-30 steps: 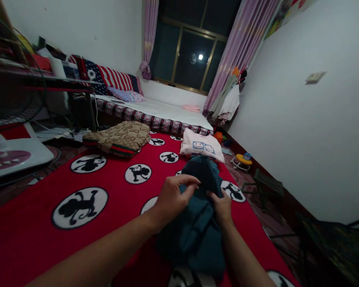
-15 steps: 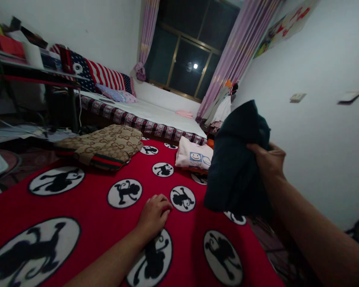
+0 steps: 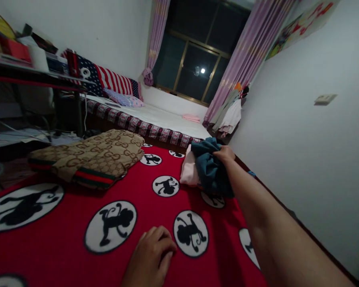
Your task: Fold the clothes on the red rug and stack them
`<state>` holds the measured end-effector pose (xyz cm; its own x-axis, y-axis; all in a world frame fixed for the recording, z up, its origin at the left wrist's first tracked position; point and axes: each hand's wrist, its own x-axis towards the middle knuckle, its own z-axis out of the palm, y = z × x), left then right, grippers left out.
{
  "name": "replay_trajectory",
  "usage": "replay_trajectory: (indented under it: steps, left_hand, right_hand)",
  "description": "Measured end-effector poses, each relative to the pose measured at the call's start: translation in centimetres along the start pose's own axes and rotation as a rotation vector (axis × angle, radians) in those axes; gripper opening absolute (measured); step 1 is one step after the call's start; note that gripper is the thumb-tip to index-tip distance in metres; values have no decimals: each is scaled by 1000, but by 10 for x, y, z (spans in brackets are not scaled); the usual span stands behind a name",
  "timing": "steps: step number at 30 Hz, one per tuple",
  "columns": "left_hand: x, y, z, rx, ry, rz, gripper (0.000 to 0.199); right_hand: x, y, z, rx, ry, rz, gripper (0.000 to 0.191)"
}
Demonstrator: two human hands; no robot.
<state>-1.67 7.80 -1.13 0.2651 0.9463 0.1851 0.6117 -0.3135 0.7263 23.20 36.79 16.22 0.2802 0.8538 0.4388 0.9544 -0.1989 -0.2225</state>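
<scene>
head: teal garment (image 3: pixel 211 165), aloft half a second ago, now lowered at the pink shirt (image 3: pixel 189 171), hiding part; right hand (image 3: pixel 225 153) clenches it, so unreleased. left hand (image 3: pixel 151 255) empty, loosely curled, over red blanket (image 3: pixel 145 207).

Lighting dim, uneven; window (image 3: pixel 194 59), upper centre, dark with one small bright glare spot (image 3: pixel 202 71); soft shadow (image 3: pixel 227 243) on red blanket (image 3: pixel 149 205), lower right of centre; gloom under desk (image 3: pixel 42 82), left; edges stretched, wide-angle; fine detail soft.
</scene>
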Motion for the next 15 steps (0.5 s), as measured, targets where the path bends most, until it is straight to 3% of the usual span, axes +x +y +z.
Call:
replay_trajectory:
  steps: [3, 9, 12, 15]
  left_hand:
    - [2, 0, -1, 15, -35, -12, 26]
    - [2, 0, -1, 43, -47, -24, 24]
    - [2, 0, -1, 56, -54, -29, 24]
    - [2, 0, -3, 50, -78, -19, 25]
  right_hand:
    - [3, -1, 10, 16, 25, 51, 36]
    - [39, -1, -22, 152, 197, 128, 36]
    - [40, -2, -19, 245, 155, 133, 36]
    - [27, 3, 0, 384, 55, 91, 39]
